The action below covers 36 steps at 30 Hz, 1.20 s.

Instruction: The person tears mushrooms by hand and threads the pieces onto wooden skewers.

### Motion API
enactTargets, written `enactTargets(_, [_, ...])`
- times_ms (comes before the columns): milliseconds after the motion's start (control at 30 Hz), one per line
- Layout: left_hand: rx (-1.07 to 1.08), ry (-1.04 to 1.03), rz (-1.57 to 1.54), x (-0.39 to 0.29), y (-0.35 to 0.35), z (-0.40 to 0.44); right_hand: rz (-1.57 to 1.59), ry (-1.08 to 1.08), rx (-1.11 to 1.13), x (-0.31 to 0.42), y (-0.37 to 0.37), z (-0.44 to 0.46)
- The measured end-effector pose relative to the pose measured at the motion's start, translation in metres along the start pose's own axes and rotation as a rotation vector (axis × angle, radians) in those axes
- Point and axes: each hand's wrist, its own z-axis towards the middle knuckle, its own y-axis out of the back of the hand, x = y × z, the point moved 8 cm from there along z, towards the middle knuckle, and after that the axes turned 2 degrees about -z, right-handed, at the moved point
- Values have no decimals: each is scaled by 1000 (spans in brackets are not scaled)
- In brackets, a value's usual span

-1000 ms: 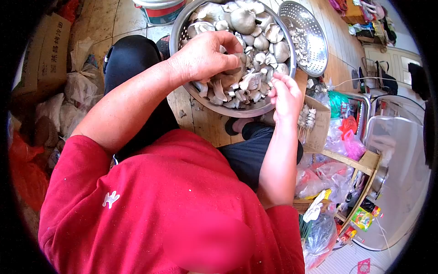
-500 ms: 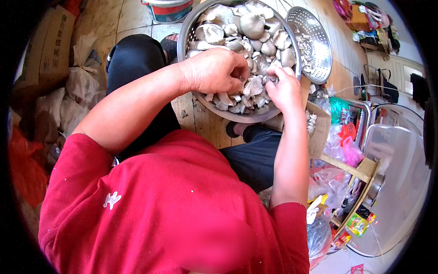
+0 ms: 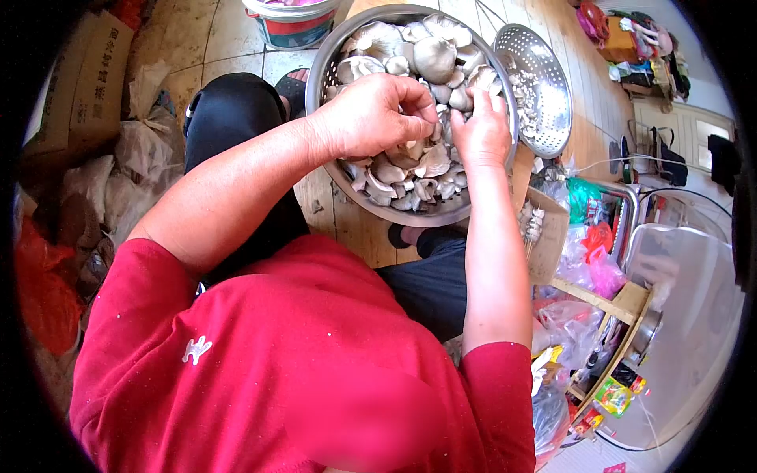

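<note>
One carton [image 3: 83,91] is in the upper left of the frame, and to the right of it, near the top edge, we see a bucket [image 3: 296,33]. In the upper middle, the left hand [image 3: 371,118] is over the left part of a metal bowl [image 3: 430,220], which is full of mushrooms [image 3: 434,61]. Its thumb and fingers are curled narrowly, but we cannot tell if they hold a piece. Since one second ago, the right hand [image 3: 482,138] has moved from the bowl's right rim inward and higher, over the mushrooms. Its fingers are a little apart; whether they grip a mushroom, we cannot tell. For the work, we judge, this means both hands are now busy inside the bowl. Just beside it, a colander [image 3: 557,94] holds small pale pieces [image 3: 523,98].
</note>
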Motion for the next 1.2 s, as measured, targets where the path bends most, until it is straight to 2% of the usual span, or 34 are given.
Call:
enactTargets(133, [-3,-106,-82,3,-4,7,66,7,-110,-7,9,-3])
enactTargets(167, [2,-23,-186,7,-3,8,83,125,-238,-7,16,-7])
enactTargets(200, [11,61,-290,7,-4,7,82,122,-238,-7,21,-10])
enactTargets(300, [37,212,-505,12,-11,5,451,-34,-175,-14,42,-26])
enactTargets(333, [53,284,-616,16,-15,4,450,-33,-177,-11,48,-32])
enactTargets(400, [138,443,-732,19,-29,-2,883,-13,-185,-3,53,-46])
enactTargets(433, [194,489,-775,21,-36,-6,876,10,-197,4,60,-52])
enactTargets(467, [252,528,-814,22,-42,-7,793,133,-228,15,71,-59])
enactTargets(533, [249,521,-850,27,-47,-7,743,236,-295,31,85,-70])
enactTargets(600, [318,258,-834,12,-45,-1,733,239,-295,38,87,-78])
enactTargets(667, [314,284,-879,13,-46,-5,1267,-88,-221,20,65,-82])
enactTargets(700, [280,255,-869,13,-43,-4,1421,-223,-131,21,61,-85])
enactTargets(733, [247,225,-859,13,-41,-3,1419,-223,-137,17,62,-87])
enactTargets(800, [239,207,-852,11,-41,-4,1795,-350,198,23,39,-92])
enactTargets(967, [274,165,-707,9,-41,-8,1805,-516,52,25,35,-96])
enactTargets(1100, [261,97,-461,-3,-35,-13,1769,-492,115,29,33,-97])
enactTargets(1200, [250,41,-406,-3,-32,-12,1691,-443,159,34,34,-97])
